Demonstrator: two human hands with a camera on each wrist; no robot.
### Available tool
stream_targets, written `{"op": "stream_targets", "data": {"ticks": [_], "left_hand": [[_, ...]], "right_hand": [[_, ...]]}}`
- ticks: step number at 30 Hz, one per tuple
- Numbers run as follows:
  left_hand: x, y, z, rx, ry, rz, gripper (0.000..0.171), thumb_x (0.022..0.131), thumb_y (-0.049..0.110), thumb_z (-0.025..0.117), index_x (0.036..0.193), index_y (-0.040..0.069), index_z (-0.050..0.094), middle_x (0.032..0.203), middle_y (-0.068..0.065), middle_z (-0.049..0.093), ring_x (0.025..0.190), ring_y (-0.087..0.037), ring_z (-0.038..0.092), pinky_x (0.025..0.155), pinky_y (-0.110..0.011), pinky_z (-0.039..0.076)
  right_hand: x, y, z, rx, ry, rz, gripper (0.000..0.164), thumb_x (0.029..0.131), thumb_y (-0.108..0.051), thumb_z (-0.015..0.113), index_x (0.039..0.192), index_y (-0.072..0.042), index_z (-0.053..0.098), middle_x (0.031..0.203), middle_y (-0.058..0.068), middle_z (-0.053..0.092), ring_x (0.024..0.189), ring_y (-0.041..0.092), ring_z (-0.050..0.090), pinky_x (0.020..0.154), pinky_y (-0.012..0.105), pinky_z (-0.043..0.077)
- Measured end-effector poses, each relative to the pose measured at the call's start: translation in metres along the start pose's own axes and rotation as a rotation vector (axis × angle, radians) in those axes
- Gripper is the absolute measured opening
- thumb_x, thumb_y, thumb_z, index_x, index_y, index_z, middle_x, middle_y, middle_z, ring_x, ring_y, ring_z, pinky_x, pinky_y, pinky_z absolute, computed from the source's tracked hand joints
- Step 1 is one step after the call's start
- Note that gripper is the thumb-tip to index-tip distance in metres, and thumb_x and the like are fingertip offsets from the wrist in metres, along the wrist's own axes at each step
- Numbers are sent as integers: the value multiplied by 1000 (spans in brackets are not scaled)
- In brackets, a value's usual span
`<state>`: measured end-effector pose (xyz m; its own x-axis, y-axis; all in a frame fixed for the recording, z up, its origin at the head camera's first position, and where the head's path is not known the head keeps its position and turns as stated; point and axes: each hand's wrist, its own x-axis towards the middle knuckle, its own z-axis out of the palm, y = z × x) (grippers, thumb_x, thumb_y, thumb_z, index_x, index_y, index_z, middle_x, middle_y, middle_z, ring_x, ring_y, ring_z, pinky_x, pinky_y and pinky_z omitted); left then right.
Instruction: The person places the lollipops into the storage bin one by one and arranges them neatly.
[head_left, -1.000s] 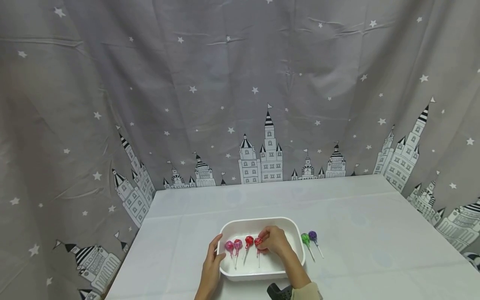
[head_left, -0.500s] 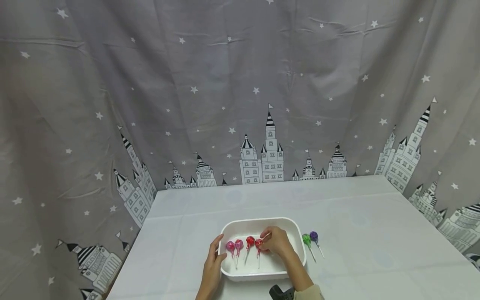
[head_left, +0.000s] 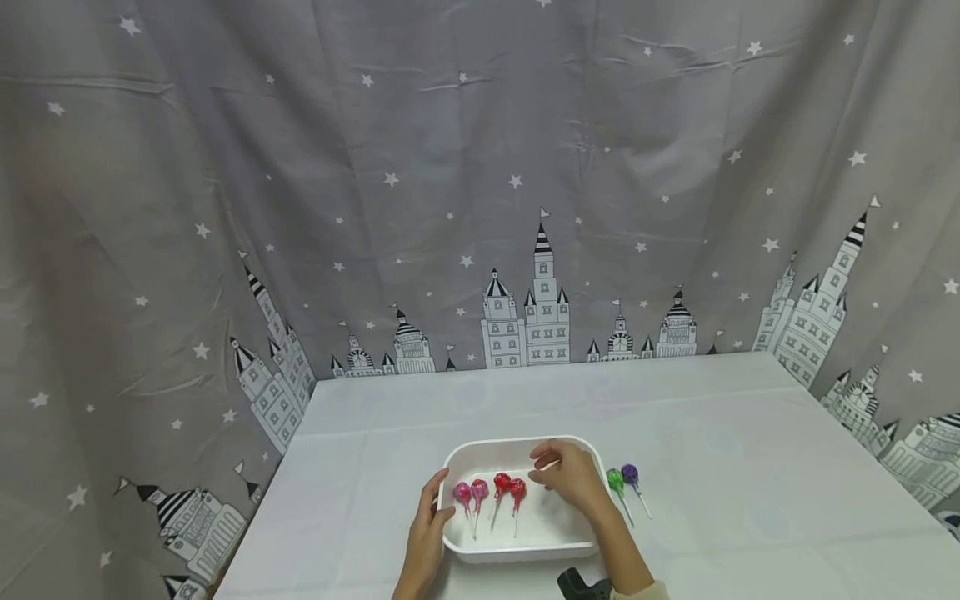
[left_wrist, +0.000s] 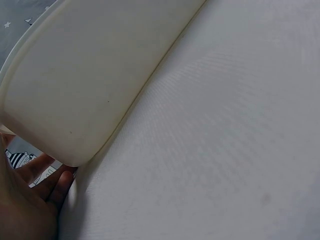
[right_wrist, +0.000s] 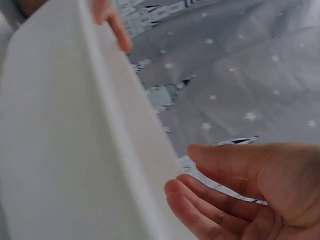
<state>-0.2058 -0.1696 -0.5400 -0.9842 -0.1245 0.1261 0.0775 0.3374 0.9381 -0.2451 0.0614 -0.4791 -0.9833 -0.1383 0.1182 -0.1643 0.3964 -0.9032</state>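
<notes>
A white plastic tray stands on the table, its left side gripped by my left hand with the thumb over the rim and fingers outside. Inside it, two pink lollipops lie at the left, and two red lollipops beside them, sticks toward me. My right hand hovers over the tray's right part with nothing between thumb and fingers. The right wrist view shows these fingers loosely bent and apart, near the tray wall. In the left wrist view, the fingers reach the tray's lower corner.
A green lollipop and a purple lollipop lie on the white-covered table, just right of the tray. A grey curtain with stars and castles hangs behind and at both sides.
My right hand has let go of the rightmost red lollipop, which stays in the tray, and moved a little right and up. The left hand keeps its place on the tray.
</notes>
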Motion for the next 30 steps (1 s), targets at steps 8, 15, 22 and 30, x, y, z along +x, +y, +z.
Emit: {"op": "stream_targets", "data": {"ticks": [8,15,22,30], "left_hand": [[-1,-1,-1,-12,-6,4,51,89,6,46,138,20,40,139,-21,38,116,-38,47,89,-53,41],[-1,0,-1,-33,3,-10,52,89,7,47,138,21,39,140,-20,38,116,-37,46,89,-53,41],[0,-1,0,-9,5,-5,52,88,7,47,137,21,41,139,-20,39,116,-37,47,88,-53,42],[-2,0,-2,-13,-3,18,52,88,7,46,137,21,40,139,-20,38,117,-39,46,88,-54,42]], "right_hand": [[-13,-6,-31,14,77,49,20,80,-10,69,98,-3,65,83,2,65,70,18,63,60,29,53],[-15,3,-67,13,177,127,23,82,-13,68,103,-4,64,88,5,66,75,17,64,65,30,53],[-17,29,-99,-75,265,117,27,83,-18,67,104,-2,64,91,9,67,79,21,64,65,36,53],[-20,73,-114,-92,282,130,30,81,-17,69,104,1,64,90,9,68,73,12,62,59,36,52]]}}
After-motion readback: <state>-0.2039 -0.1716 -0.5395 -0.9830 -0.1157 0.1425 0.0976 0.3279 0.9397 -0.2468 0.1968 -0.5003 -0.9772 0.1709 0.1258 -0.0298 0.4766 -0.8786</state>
